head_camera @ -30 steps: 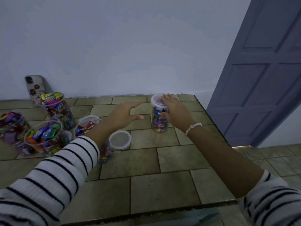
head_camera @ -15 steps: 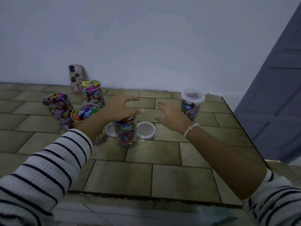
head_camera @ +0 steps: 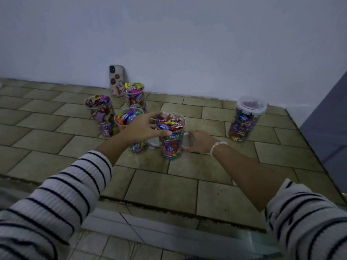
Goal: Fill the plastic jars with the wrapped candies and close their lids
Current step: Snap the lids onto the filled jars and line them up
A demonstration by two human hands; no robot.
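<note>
Left hand grips jar, right perhaps lid

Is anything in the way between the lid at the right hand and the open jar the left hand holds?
Nothing visible. The lid lies right beside the jar, whose mouth is open; its candies heap to the rim.

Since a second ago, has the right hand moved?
Yes. The right hand left the lidded jar and moved left, away from it, to grip the loose lid beside the open jar.
</note>
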